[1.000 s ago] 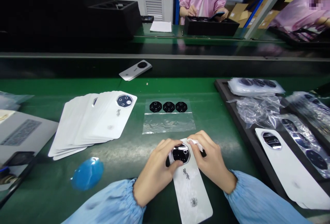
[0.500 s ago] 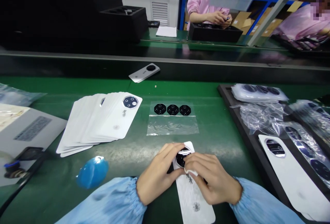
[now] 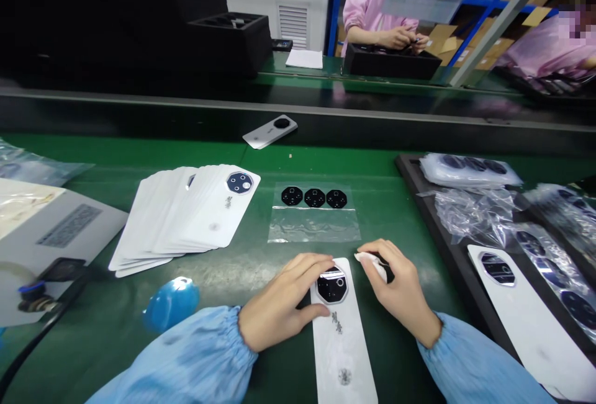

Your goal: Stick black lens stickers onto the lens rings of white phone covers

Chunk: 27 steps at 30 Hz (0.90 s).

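A white phone back cover lies lengthwise on the green mat in front of me, with a black octagonal camera lens piece at its top end. My left hand rests on the cover's left edge, fingers curled round the lens area. My right hand sits just to the right of the cover, pinching a small white wipe together with a dark object I cannot make out. A clear film sheet carrying three black lens pieces lies just beyond.
A fanned stack of white covers lies to the left, with a blue disc in front. A black tray on the right holds bagged parts and another white cover. One cover rests by the conveyor edge. People in pink work across the line.
My right hand has lifted off the lens piece and moved right, off the cover, still holding the white wipe. The lens piece now shows uncovered. My left hand has stayed on the cover.
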Tool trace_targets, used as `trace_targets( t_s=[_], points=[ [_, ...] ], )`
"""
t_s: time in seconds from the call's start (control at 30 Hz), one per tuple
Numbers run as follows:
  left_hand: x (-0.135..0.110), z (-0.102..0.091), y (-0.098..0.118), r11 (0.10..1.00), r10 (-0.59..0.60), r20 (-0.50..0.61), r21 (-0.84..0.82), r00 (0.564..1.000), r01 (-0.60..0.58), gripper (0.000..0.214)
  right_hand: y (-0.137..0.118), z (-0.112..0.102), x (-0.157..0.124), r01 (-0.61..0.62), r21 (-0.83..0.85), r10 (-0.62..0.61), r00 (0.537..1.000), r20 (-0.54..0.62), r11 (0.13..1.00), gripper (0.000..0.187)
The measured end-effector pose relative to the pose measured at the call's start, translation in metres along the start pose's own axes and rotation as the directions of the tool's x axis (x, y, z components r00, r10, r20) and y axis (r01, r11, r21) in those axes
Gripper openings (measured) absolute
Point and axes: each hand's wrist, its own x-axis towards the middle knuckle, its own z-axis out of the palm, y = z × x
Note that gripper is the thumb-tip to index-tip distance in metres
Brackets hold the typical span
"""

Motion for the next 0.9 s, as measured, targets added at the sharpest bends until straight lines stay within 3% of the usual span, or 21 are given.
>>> trace_targets(
  t_s=[0.13, 0.27, 0.47, 0.53, 0.6, 0.7, 0.9],
  points=[
    [0.0, 0.002, -0.003, 1.0, -0.002, -0.008, 0.029, 1.0, 0.002, 0.063, 0.004, 0.002, 0.0, -0.024, 0.012, 0.025, 1.0, -0.017, 1.0, 0.013],
    [0.0, 0.004, -0.005, 0.998, 0.027, -0.004, 0.054, 1.0, -0.027, 0.066, 0.004, 0.004, 0.0, 0.026, 0.031, -0.027, 0.999, 0.019, 0.999, 0.013],
    [-0.001, 0.003, -0.005, 0.996, 0.058, -0.027, 0.064, 0.998, -0.056, 0.066, -0.001, 0.005, -0.001, 0.132, -0.041, -0.133, 0.991, -0.027, 0.99, 0.026],
    [0.0, 0.004, -0.006, 0.996, 0.073, -0.037, 0.062, 0.997, -0.071, 0.068, -0.011, 0.008, -0.007, 0.23, -0.053, -0.228, 0.973, 0.038, 0.972, 0.031],
    [0.001, 0.004, -0.006, 0.994, 0.092, -0.045, 0.06, 0.995, -0.089, 0.07, -0.022, 0.014, -0.015, 0.312, -0.066, -0.297, 0.939, 0.174, 0.948, 0.038],
    [0.003, 0.005, -0.007, 0.994, 0.094, -0.056, 0.067, 0.994, -0.09, 0.073, -0.036, 0.022, -0.024, 0.306, -0.109, -0.252, 0.903, 0.348, 0.946, 0.043],
    [0.002, 0.006, -0.005, 0.995, 0.07, -0.074, 0.082, 0.995, -0.064, 0.089, -0.038, 0.025, -0.019, 0.25, -0.166, -0.171, 0.908, 0.383, 0.954, 0.034]
  ],
)
